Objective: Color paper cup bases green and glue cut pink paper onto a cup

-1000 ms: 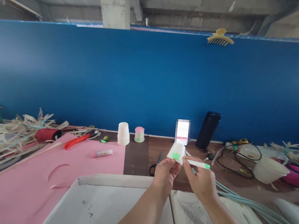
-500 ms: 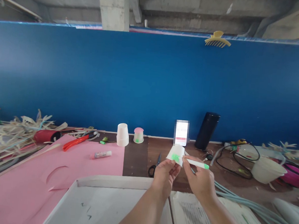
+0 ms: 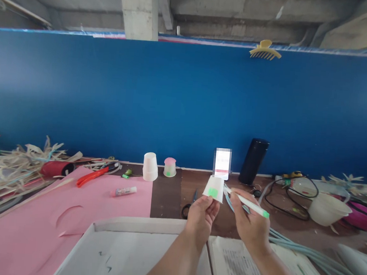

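My left hand [image 3: 203, 213] grips a white paper cup [image 3: 215, 184] that is upside down and tilted, with a bright green patch on its side near the rim. In my right hand [image 3: 251, 225] is a white marker [image 3: 248, 202] with a green end pointing right; its tip is just right of the cup, apart from it. Scissors [image 3: 186, 210] with dark handles lie left of my left hand. Farther back stand a stack of white paper cups [image 3: 150, 167] and a small cup [image 3: 170, 168] with a pink top and a green patch.
Pink paper [image 3: 102, 203] covers the left side, with a glue stick [image 3: 125, 191] on it. A white box lid [image 3: 123, 251] and a printed booklet [image 3: 240, 265] lie in front. A lit phone [image 3: 222, 164], a black cylinder [image 3: 254, 162] and a white bucket [image 3: 327, 210] stand behind and right.
My right hand has drawn the marker back to the right, off the cup. The cup has turned slightly in my left hand, and its green patch shows more fully.
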Available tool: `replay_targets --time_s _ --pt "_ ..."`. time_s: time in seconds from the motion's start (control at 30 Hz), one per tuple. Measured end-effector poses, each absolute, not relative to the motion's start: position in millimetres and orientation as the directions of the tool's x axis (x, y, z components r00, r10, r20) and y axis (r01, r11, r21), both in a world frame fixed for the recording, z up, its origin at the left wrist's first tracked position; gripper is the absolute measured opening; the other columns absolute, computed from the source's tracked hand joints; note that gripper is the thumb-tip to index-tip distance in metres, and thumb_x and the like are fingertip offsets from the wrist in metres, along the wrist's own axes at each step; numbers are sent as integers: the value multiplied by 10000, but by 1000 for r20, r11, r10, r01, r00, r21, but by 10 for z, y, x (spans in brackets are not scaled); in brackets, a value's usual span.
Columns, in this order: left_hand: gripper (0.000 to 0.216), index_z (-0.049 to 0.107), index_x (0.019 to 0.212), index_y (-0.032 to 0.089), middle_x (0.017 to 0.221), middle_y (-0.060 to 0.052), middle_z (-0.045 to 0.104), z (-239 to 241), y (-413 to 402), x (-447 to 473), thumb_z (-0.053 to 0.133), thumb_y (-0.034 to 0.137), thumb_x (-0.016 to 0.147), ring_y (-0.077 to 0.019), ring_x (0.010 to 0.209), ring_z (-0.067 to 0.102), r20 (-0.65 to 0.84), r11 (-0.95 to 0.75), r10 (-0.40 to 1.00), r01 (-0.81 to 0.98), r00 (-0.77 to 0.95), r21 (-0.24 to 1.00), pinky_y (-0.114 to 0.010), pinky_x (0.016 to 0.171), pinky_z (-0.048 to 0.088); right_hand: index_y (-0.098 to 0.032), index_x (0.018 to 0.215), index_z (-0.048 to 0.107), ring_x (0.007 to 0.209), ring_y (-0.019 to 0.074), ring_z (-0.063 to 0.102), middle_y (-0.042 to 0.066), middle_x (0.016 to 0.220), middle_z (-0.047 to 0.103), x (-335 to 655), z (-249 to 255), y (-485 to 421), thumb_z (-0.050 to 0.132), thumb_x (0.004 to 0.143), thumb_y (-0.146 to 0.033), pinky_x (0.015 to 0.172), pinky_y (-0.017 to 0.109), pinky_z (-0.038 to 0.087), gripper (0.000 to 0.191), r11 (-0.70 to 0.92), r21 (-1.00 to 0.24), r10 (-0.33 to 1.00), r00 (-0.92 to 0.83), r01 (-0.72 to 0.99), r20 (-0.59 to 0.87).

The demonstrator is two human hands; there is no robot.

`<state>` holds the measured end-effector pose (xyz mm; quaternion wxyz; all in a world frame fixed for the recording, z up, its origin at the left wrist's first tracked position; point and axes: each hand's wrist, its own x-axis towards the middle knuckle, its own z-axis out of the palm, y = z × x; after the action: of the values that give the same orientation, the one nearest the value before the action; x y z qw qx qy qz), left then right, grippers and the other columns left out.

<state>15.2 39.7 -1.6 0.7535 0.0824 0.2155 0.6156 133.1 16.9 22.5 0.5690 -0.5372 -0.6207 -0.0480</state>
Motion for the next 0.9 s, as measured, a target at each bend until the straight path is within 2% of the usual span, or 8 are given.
replay_targets --time_s 0.17,0.33,0.53,0.7,0.8,0.9 --pt "75 601 710 99 739 -56 634 -7 405 131 647 41 720 -92 663 618 -217 224 964 -905 151 362 -213 706 546 -207 1090 601 679 173 651 69 886 686 1284 269 141 507 854 -381 667 317 531 308 452 -687 601 375 569 706" --pt "51 613 725 95 752 -57 639 -16 414 125 645 56 732 -95 683 624 -169 221 971 -904 169 366 -210 716 548 -193 1054 578 757 191 675 89 946 686 1289 229 224 490 861 -395 732 361 538 293 462 -795 673 428 394 603" --pt "60 611 719 105 738 -47 640 -26 409 131 660 72 728 -96 684 624 -167 207 974 -905 154 372 -220 733 550 -189 1001 570 759 201 684 77 897 704 1379 81 391 598 768 -414 705 344 534 324 317 -920 781 487 230 390" --pt "59 620 717 106 716 -33 636 -15 402 129 657 61 728 -82 665 617 -145 185 980 -905 139 383 -212 759 544 -192 900 585 632 197 672 40 745 712 1363 51 404 667 671 -327 514 279 517 278 191 -973 857 461 129 230" --pt "71 628 733 111 749 -37 650 -20 408 134 658 48 722 -86 695 628 -142 165 983 -906 118 389 -210 783 539 -195 897 573 544 184 650 33 702 713 1318 56 382 659 670 -325 393 241 460 276 78 -996 917 395 -32 59" --pt "76 636 755 109 800 -53 665 -21 410 142 657 44 722 -95 732 639 -129 162 984 -905 121 393 -206 797 534 -196 913 563 533 158 639 40 731 716 1276 62 356 690 665 -310 376 210 447 301 8 -970 946 316 -245 -72"
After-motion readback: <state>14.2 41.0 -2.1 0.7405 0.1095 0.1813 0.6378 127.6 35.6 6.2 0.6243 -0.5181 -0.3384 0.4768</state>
